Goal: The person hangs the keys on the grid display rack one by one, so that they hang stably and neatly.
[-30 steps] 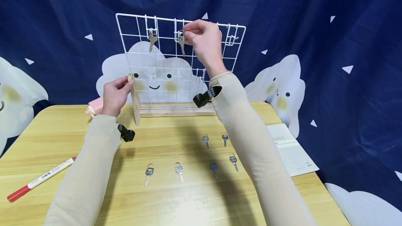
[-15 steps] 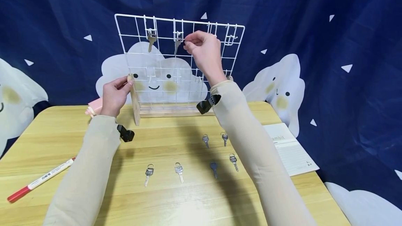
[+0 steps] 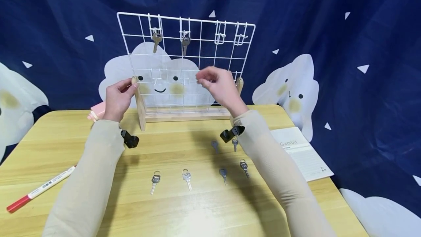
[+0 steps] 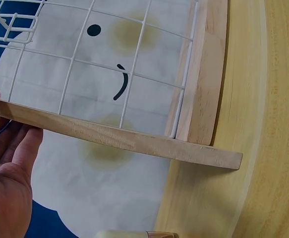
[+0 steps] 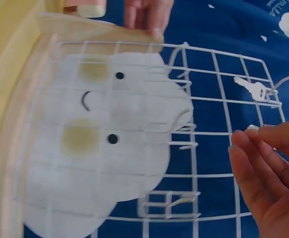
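A white wire grid (image 3: 200,48) stands in a wooden frame at the back of the table. My left hand (image 3: 118,98) grips the top of its left wooden post (image 3: 140,107), thumb on one side and fingers on the other, as the left wrist view shows. Two keys hang from hooks on the top row: a brassy key (image 3: 157,41) and a darker key (image 3: 185,43). In front of the grid, below and right of them, my right hand (image 3: 222,85) is in the air with fingers loosely bent, holding nothing. Several keys (image 3: 186,179) lie on the tabletop.
White hooks (image 3: 219,38) sit at the grid's upper right; others are lower down. A red-capped marker (image 3: 42,188) lies at the left, a pink object (image 3: 97,111) behind the left hand. A notepad (image 3: 304,153) is at the right edge. A blue curtain (image 3: 296,6) hangs behind.
My right hand has let go of the second key, which now hangs on its hook, and has moved down and slightly right. The left hand keeps its grip on the post.
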A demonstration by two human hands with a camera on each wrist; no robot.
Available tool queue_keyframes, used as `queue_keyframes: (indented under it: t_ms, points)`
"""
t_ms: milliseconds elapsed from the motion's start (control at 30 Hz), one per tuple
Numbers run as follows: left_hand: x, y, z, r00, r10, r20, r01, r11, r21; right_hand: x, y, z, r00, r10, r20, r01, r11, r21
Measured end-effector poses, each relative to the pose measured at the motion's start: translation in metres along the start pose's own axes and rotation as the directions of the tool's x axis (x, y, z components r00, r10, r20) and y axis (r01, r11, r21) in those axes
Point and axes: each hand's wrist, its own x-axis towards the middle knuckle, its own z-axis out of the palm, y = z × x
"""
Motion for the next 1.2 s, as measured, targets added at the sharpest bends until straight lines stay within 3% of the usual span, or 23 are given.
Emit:
queue_keyframes:
  t_ms: [233, 433, 867, 1000, 1200]
  points:
    - [0.001, 0.0, 0.002, 1.0, 0.01, -0.013, -0.011, 1.0, -0.003, -0.025, 0.031, 0.003, 0.996, 0.026, 0.083, -0.02, 0.997, -0.07]
    - [0.004, 0.0, 0.004, 1.0, 0.009, -0.015, -0.01, 0.999, -0.033, -0.044, 0.059, 0.004, 0.98, 0.088, 0.181, -0.075, 0.994, -0.077]
    - [0.002, -0.002, 0.001, 1.0, -0.017, 0.005, 0.017, 0.999, -0.044, -0.078, 0.114, 0.013, 0.906, 0.189, 0.378, -0.136, 0.977, -0.162]
    - [0.002, -0.001, 0.001, 1.0, -0.024, 0.005, 0.024, 0.999, -0.043, -0.085, 0.122, 0.017, 0.88, 0.218, 0.423, -0.141, 0.968, -0.206]
    - [0.001, 0.001, 0.001, 1.0, -0.025, 0.004, 0.025, 0.999, -0.036, -0.092, 0.129, 0.021, 0.86, 0.247, 0.446, -0.161, 0.962, -0.222]
